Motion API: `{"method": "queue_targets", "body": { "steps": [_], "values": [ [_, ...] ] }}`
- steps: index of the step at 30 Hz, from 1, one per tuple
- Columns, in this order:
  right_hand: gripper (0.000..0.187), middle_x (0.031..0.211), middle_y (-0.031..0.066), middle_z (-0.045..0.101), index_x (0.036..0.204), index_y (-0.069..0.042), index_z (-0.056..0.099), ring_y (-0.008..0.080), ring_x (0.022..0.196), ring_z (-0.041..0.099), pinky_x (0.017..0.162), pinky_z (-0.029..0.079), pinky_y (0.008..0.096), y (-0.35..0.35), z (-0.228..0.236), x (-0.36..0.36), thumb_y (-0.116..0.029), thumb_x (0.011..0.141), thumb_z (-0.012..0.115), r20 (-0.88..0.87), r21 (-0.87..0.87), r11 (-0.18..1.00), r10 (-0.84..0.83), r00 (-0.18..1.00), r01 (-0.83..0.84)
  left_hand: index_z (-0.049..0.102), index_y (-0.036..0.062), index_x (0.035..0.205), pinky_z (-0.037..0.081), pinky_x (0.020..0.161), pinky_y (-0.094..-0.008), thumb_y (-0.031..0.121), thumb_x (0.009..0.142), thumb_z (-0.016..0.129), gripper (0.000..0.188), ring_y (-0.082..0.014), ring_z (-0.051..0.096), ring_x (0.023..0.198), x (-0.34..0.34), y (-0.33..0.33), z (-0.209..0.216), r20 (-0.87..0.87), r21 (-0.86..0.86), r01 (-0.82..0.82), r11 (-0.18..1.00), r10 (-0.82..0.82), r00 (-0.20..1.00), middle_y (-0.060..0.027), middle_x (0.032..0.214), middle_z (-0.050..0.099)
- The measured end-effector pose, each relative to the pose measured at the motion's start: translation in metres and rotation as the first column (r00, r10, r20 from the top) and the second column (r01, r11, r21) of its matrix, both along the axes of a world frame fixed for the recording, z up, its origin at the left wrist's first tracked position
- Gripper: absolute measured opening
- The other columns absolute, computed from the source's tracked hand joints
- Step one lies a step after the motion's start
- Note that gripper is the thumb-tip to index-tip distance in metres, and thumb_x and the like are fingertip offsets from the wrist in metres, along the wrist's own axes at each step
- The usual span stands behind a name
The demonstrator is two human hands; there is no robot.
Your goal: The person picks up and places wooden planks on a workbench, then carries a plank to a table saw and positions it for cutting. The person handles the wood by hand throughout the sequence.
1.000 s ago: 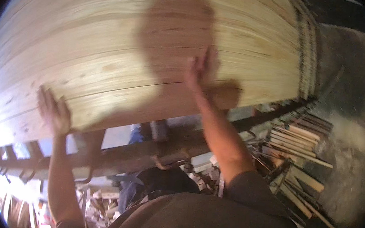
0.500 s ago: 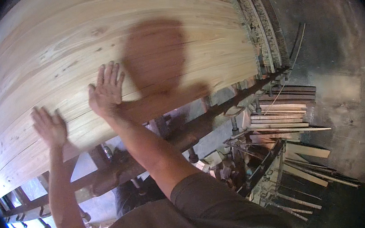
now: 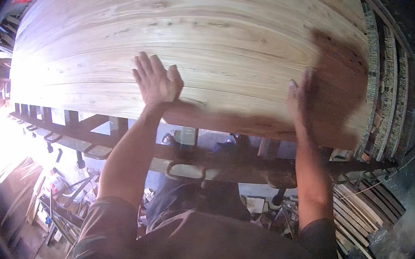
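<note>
A broad wooden panel [image 3: 247, 42] of pale edge-joined boards spreads out in front of me, its grain running left to right. My left hand [image 3: 159, 83] lies over its near part, fingers spread and pointing away. Farther right, my right hand [image 3: 301, 99] is over the panel near its right end, slightly smeared, with fingers stretched out and the thumb side toward the left. Neither hand holds anything. A dark shadow covers the wood around and right of my right hand.
A metal rack beam [image 3: 234, 162] with looped handles runs along the panel's near edge. Rough-edged boards [image 3: 388, 88] stand at the right end. Wood strips [image 3: 357, 221] lie on the floor at lower right, scraps and bars [image 3: 65, 210] at lower left. Bright glare washes out the left.
My view has swung to the right and levelled. My hands have moved wider apart across the panel; both remain stretched out over the wood.
</note>
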State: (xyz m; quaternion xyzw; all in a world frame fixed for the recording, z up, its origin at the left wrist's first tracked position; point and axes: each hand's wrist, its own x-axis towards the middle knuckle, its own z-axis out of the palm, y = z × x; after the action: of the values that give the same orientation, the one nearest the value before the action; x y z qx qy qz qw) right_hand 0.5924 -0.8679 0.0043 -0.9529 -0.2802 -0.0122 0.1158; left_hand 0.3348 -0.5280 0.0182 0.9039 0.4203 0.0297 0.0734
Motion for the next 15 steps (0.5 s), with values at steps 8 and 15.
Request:
{"method": "queue_targets", "body": {
  "steps": [8, 15],
  "values": [
    [0.071, 0.158, 0.0277, 0.031, 0.154, 0.000, 0.030, 0.0477, 0.145, 0.030, 0.118, 0.024, 0.0578, -0.024, 0.002, 0.032, -0.031, 0.097, 0.058, 0.199, 0.053, 0.997, 0.042, 0.979, -0.054, 0.031, -0.0043, 0.148, 0.008, 0.121, -0.0622, 0.047, 0.098, 0.045, 0.073, -0.0506, 0.008, 0.151, -0.009, -0.005, -0.005, -0.009, 0.062, 0.006, 0.998, -0.006, 1.000, -0.0335, 0.161, 0.016],
    [0.072, 0.156, 0.0262, 0.033, 0.152, 0.000, 0.034, 0.0457, 0.142, 0.035, 0.114, 0.028, 0.0600, -0.019, 0.006, 0.034, -0.033, 0.094, 0.060, 0.202, -0.029, 1.000, -0.001, 0.979, 0.007, 0.033, -0.0034, 0.149, 0.008, 0.122, -0.0591, 0.043, 0.099, 0.042, 0.068, -0.0461, 0.010, 0.152, 0.000, -0.013, 0.003, -0.022, 0.063, -0.043, 0.997, 0.044, 0.999, -0.0292, 0.162, 0.019]
  ]
}}
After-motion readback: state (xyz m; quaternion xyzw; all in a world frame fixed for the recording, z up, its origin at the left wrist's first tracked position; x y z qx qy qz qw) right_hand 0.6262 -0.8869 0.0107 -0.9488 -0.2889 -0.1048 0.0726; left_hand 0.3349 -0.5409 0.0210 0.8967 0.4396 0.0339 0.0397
